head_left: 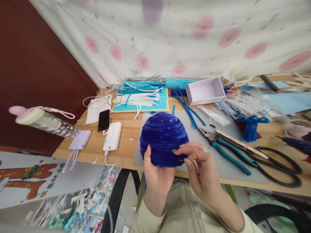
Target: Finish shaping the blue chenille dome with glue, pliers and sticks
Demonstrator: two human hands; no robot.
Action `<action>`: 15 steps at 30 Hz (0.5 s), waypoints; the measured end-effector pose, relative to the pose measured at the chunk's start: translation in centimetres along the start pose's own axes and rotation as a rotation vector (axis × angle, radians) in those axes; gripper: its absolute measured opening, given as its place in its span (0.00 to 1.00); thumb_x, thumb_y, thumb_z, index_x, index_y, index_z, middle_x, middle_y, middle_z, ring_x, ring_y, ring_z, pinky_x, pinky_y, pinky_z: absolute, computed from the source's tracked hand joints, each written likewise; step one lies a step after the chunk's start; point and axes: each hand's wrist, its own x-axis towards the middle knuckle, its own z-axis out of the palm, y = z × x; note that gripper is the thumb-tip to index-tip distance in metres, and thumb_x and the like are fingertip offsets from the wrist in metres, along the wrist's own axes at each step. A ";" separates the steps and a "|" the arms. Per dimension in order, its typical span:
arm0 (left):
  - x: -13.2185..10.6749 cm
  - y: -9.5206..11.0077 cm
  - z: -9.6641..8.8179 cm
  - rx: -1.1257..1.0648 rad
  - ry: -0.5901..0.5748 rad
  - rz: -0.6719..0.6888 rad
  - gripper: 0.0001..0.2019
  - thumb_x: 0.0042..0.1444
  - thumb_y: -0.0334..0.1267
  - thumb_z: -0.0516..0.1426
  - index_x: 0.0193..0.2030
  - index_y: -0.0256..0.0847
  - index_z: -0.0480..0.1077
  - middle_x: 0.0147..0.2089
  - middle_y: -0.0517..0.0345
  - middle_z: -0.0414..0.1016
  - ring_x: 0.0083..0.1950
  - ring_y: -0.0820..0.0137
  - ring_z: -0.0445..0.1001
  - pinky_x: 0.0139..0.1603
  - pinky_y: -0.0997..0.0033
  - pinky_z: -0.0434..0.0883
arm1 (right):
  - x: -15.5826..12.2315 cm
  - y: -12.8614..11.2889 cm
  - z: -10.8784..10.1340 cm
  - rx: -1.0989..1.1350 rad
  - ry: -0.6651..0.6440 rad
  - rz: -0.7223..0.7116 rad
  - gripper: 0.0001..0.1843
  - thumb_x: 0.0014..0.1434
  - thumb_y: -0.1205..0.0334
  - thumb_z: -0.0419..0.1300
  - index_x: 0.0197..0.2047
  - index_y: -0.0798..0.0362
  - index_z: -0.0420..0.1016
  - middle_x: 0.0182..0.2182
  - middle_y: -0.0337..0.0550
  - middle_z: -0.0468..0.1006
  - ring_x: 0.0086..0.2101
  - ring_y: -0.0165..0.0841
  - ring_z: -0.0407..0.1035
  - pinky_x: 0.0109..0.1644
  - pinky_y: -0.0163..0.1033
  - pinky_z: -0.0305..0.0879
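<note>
A dark blue dome (164, 137), covered in rows of fuzzy pipe cleaner, is held up over the table's front edge. My left hand (157, 181) cups it from below, with the thumb pressed on its near side. At the dome's lower right edge, the fingertips of my right hand (201, 168) pinch around a short blue pipe cleaner end (181, 159). Loose blue pipe cleaners (187, 108) lie behind the dome on a grey cutting mat (233, 161). Pliers (225, 149) with teal handles rest to the right.
Black-handled scissors (279, 168) lie right of the pliers, with a glue gun (296, 142) farther right. At the back are a white box (206, 91) and bundles of pipe cleaners (139, 92). A power bank (112, 136), phone (104, 120) and bottle (48, 123) are left.
</note>
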 end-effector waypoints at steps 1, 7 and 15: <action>0.1 0.1 -0.1 0.011 -0.018 0.002 0.25 0.72 0.45 0.42 0.59 0.42 0.77 0.48 0.52 0.86 0.57 0.62 0.80 0.66 0.58 0.69 | 0.0 -0.1 -0.1 0.019 -0.005 0.005 0.11 0.66 0.75 0.53 0.42 0.47 0.62 0.40 0.44 0.81 0.46 0.38 0.73 0.49 0.48 0.73; 0.5 0.2 -1.8 -0.001 -0.150 0.004 0.23 0.70 0.49 0.47 0.53 0.45 0.80 0.51 0.53 0.85 0.63 0.59 0.76 0.69 0.53 0.65 | -0.4 -0.4 -0.7 0.179 0.201 0.054 0.07 0.70 0.71 0.51 0.44 0.47 0.61 0.42 0.45 0.85 0.45 0.38 0.77 0.49 0.50 0.73; 0.3 -0.6 -2.5 0.070 -0.178 -0.008 0.18 0.56 0.25 0.56 0.49 0.42 0.81 0.49 0.52 0.86 0.61 0.60 0.77 0.70 0.56 0.65 | -1.0 -0.4 -0.5 -0.015 0.051 -0.017 0.10 0.68 0.72 0.51 0.41 0.46 0.61 0.45 0.45 0.86 0.48 0.39 0.74 0.51 0.49 0.72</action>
